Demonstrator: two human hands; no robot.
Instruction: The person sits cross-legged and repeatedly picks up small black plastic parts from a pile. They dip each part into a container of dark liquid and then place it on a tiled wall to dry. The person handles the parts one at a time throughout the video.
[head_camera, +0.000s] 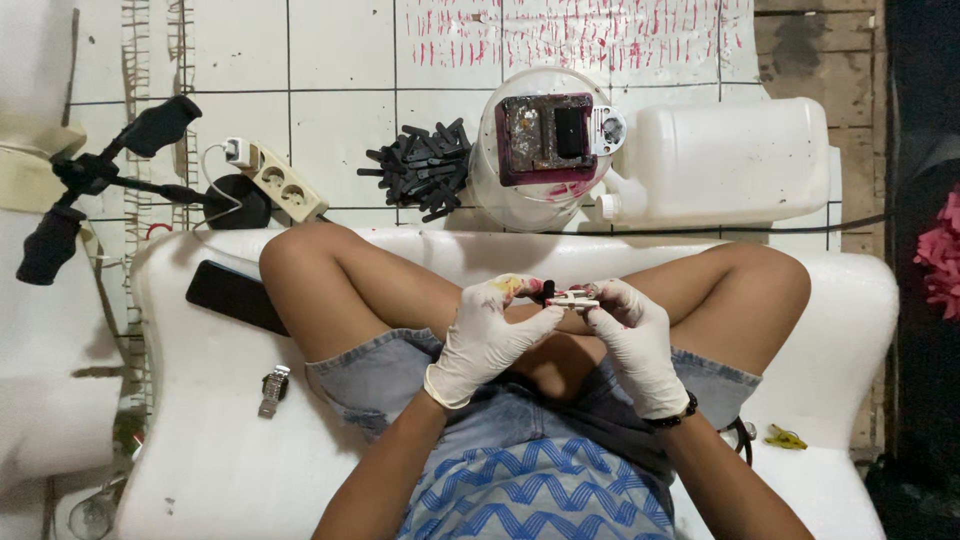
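My left hand (492, 335) and my right hand (636, 338) both wear white gloves stained pink and yellow. Together they pinch a small white and black part (570, 298) between their fingertips, held above my crossed legs. I sit on a white cushion (220, 440). Past my knees on the tiled floor lies a pile of small black parts (420, 165), next to a round white container (500, 180) with a dark red stained block (545, 138) on top.
A white plastic jerrycan (730, 160) lies on its side to the right of the container. A power strip (280, 180) and a black tripod (100, 175) stand at left. A black phone (232, 296) and a wristwatch (273, 390) rest on the cushion.
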